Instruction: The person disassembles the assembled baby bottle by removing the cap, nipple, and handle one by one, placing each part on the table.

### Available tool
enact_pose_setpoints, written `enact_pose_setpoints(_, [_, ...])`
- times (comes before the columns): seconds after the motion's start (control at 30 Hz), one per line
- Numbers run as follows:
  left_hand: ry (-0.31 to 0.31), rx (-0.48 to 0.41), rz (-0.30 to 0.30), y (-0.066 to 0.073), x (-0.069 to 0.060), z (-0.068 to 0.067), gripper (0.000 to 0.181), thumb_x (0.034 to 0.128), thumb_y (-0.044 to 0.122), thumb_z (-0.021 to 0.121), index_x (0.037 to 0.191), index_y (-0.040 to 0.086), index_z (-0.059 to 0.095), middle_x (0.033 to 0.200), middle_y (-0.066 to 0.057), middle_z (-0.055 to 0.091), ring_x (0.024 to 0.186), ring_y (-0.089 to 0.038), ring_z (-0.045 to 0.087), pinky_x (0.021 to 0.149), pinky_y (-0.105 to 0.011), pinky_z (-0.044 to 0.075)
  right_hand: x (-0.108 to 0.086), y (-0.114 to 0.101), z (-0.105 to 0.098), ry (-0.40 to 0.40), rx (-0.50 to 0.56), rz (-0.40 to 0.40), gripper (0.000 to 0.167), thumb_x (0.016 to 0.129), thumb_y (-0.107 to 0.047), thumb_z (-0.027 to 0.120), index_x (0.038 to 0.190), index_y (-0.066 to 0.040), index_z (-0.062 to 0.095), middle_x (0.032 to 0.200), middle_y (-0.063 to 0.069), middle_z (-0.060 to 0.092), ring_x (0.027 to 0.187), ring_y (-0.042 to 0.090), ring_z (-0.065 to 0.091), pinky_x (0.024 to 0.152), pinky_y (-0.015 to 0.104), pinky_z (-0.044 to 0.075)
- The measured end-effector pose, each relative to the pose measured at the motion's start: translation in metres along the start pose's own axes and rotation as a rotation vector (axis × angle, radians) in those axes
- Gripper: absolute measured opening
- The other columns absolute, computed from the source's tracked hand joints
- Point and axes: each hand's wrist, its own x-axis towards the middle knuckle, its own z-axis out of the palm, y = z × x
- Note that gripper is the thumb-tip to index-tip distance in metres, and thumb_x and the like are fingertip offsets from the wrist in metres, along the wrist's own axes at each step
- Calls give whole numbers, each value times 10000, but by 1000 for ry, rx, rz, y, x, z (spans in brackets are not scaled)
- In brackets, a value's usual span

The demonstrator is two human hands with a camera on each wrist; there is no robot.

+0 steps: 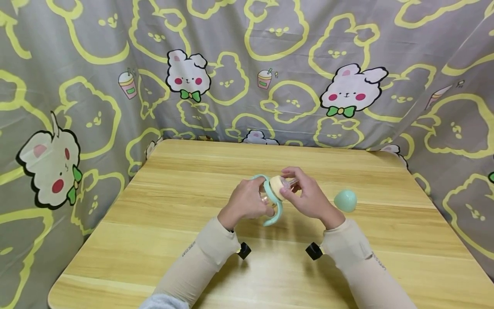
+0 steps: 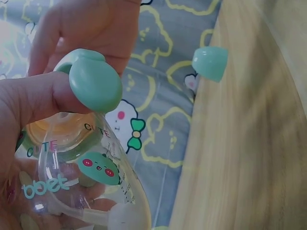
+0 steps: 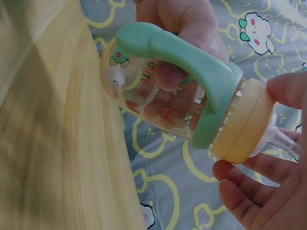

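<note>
A clear baby bottle (image 3: 158, 96) with a mint-green two-handled ring (image 1: 273, 193) is tilted above the table, its top toward the right. My left hand (image 1: 248, 199) grips the bottle's body; in the left wrist view the thumb lies against a green handle (image 2: 96, 81). Around the cream-yellow collar (image 3: 242, 122), my right hand (image 1: 306, 195) curls its thumb and fingers. From the collar sticks out a clear spout (image 3: 283, 141). A white weighted straw end (image 2: 125, 218) shows inside the bottle. On the table, right of both hands, stands a mint-green domed cap (image 1: 345, 201).
The wooden table (image 1: 185, 171) has light, rounded edges. Behind it and at both sides hangs a grey curtain (image 1: 231, 38) with yellow outlines and white rabbit faces. Small black devices (image 1: 244, 250) jut from the wrist bands.
</note>
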Motion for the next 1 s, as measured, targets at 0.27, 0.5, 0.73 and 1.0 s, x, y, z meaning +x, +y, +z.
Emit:
enact_pose_setpoints(0.27, [-5, 0, 12, -2, 1, 1, 440, 578, 301, 825, 922, 199, 571, 810, 63, 588, 689, -111, 556, 600, -278, 472, 0, 2, -1, -12, -34, -1, 483, 930, -283, 602, 1313, -26, 460, 1202, 168, 604, 929, 236, 615, 720, 408, 513])
enact_pose_setpoints(0.5, [4, -10, 24, 0, 1, 1, 448, 578, 326, 836, 920, 199, 575, 814, 43, 600, 683, -110, 556, 599, -279, 473, 0, -1, 1, 4, -69, 90, 461, 936, -259, 619, 1303, -25, 467, 1109, 164, 629, 724, 147, 620, 656, 326, 513])
enact_pose_setpoints(0.73, [-6, -39, 19, 0, 0, 1, 447, 585, 338, 841, 919, 206, 574, 809, 35, 610, 655, -95, 552, 586, -271, 469, 0, -1, 0, 8, -61, 38, 434, 907, -187, 636, 1277, -20, 482, 1166, 189, 621, 805, 199, 634, 699, 374, 532])
enact_pose_setpoints(1.0, [-12, -41, -4, 0, 1, 1, 436, 592, 366, 827, 895, 193, 566, 791, 10, 588, 627, -120, 528, 554, -287, 453, 0, 2, 1, 40, -62, 24, 403, 946, -235, 588, 1265, -6, 493, 1128, 189, 630, 776, 179, 620, 669, 337, 520])
